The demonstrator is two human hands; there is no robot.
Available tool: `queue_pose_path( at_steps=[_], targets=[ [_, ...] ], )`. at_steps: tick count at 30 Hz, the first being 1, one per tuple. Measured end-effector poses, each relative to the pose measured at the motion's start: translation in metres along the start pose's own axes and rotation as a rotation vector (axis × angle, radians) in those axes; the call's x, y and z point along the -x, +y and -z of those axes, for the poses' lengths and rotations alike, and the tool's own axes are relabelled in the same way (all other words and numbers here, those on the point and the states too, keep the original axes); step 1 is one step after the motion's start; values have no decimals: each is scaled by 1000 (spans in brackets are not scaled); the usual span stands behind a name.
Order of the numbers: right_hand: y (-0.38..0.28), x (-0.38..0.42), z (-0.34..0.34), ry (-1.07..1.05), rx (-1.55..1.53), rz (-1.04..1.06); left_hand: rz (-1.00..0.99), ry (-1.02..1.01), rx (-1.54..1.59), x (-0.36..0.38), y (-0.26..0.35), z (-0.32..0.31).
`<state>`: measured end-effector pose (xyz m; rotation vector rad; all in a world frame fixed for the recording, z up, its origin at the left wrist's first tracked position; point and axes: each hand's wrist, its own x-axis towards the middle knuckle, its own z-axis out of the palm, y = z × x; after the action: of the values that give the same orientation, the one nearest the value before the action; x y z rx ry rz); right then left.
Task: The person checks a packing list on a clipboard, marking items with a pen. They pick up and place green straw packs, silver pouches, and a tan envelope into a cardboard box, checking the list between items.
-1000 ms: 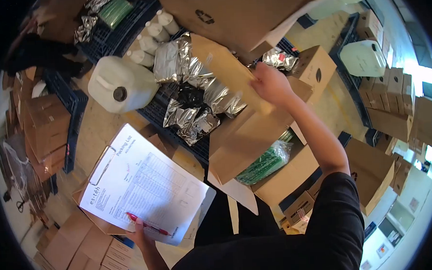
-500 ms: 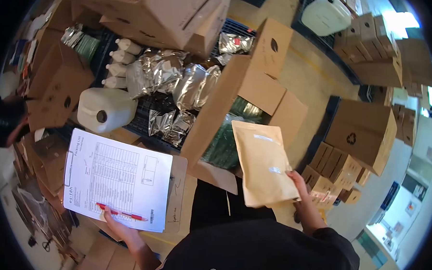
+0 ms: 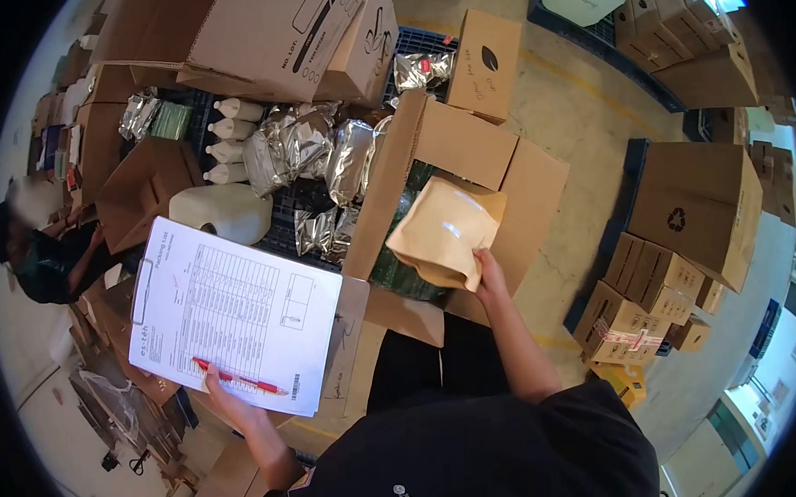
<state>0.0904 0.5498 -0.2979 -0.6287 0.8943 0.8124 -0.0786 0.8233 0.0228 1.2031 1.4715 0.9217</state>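
My left hand grips the lower edge of a clipboard that carries a printed packing list. Under its thumb a red pen lies across the paper. In my right hand is a brown padded envelope with two small white labels, pinched at its lower corner. The envelope is tilted over an open cardboard box, whose flaps are spread. Green wrapped contents show inside the box, partly hidden by the envelope.
On a dark pallet stand silver foil bags, white bottles and a white jerrycan. A large carton is behind them. Stacked boxes stand right. At far left another person reaches toward a box.
My right hand has moved the envelope left and away from my body, over the open box, and tilted it. The clipboard has shifted slightly right in view. More of the other person shows.
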Motion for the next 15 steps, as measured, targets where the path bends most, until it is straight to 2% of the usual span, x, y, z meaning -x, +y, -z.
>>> queue_pose_path(
  at_steps=[4,6,7,9,11,13,15],
  targets=[
    [9,-23,-15,-46,63,110,44,-37,32,9,2,-12],
    [-6,-1,-40,16,235,268,47,-38,41,8,0,-9],
    [-5,-9,-25,37,360,351,55,-42,44,6,0,-5],
    [-34,20,-39,36,730,490,48,-59,43,2,1,1],
    [-63,41,-52,50,809,481,44,-68,42,-2,0,5],
    [-91,46,-60,54,904,641,37,-97,61,-7,2,9],
    [-130,40,-75,0,894,627,95,-69,45,-10,1,16]
  ],
)
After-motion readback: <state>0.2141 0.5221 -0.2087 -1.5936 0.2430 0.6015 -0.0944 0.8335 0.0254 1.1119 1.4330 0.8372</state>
